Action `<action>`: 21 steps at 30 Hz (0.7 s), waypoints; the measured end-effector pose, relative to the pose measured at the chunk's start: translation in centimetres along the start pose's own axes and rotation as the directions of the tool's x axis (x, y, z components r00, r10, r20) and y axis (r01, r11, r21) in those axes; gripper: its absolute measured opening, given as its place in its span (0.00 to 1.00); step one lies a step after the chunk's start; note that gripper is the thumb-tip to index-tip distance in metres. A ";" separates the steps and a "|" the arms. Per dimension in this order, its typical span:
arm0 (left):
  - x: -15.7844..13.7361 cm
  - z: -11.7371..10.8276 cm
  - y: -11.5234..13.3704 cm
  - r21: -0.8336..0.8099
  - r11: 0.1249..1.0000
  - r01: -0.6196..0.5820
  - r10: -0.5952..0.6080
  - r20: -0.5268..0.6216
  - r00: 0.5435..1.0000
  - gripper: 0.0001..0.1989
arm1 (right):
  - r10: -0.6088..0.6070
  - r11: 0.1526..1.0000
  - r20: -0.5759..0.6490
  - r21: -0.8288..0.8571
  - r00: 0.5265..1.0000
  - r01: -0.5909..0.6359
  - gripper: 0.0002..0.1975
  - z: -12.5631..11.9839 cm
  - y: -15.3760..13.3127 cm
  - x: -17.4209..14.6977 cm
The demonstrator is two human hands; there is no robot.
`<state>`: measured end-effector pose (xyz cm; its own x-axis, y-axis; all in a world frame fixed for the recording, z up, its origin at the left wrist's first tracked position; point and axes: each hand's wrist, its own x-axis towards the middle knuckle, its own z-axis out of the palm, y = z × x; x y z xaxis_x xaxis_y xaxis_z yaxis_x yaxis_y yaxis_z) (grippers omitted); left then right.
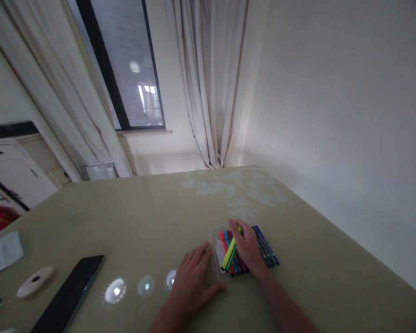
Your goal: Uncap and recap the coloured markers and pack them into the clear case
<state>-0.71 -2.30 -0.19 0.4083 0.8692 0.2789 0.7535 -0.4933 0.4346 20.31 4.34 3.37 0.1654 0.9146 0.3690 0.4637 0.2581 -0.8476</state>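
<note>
A clear plastic case (215,270) lies on the table with several felt-tip markers in it, among them a red marker (223,240) and a blue marker (226,237). Over the case, my right hand (247,245) is closed around a yellow marker (226,262) and a green marker (230,260), both slanted across the others. Its palm hides part of the row. Several dark blue markers (267,245) lie side by side just right of that hand. My left hand (194,280) rests with fingers spread at the case's left side, fingertips at its edge.
On the left of the table (142,203) lie a black phone or tablet (71,293), a pale oval object (35,281) and a folded cloth or paper (3,253). A white wall (350,162) runs along the right edge. Curtains (211,83) hang beyond the far edge.
</note>
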 end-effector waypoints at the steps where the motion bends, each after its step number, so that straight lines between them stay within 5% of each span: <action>1: 0.0 -0.3 0.2 -0.003 1.000 -0.006 0.005 -0.023 1.000 0.40 | 0.015 1.000 -0.038 0.014 0.999 -0.015 0.28 -0.1 0.0 0.0; 4: 0.1 -1.0 0.9 0.003 0.999 -0.044 0.044 -0.120 0.992 0.35 | 0.043 0.998 -0.022 0.053 0.999 -0.042 0.27 0.2 -0.6 -0.7; 11: 0.3 1.2 -0.5 0.145 0.989 -0.031 0.066 -0.246 0.967 0.20 | -0.053 0.977 0.299 0.215 0.953 -0.013 0.22 2.9 -3.6 -3.2; 15: 0.2 0.1 -2.7 0.239 0.953 0.188 -0.137 -0.216 0.967 0.21 | -0.057 0.985 0.202 0.172 0.978 0.022 0.19 1.9 -2.1 -1.8; 18: -0.2 -2.1 -4.1 0.384 0.833 0.399 -0.347 -0.201 0.916 0.24 | -0.062 0.996 0.102 -0.058 0.993 0.068 0.17 0.9 0.2 -0.5; 21: -0.6 -3.4 -4.6 0.489 0.717 0.497 -0.468 -0.192 0.863 0.22 | -0.099 0.960 0.151 -0.246 0.984 0.134 0.15 0.8 1.5 -0.2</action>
<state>-6.18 -0.68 0.57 -0.0992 0.9744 0.2016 0.9950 0.0948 0.0314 20.25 4.80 1.74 -0.0145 0.9212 0.3888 0.6818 0.2936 -0.6701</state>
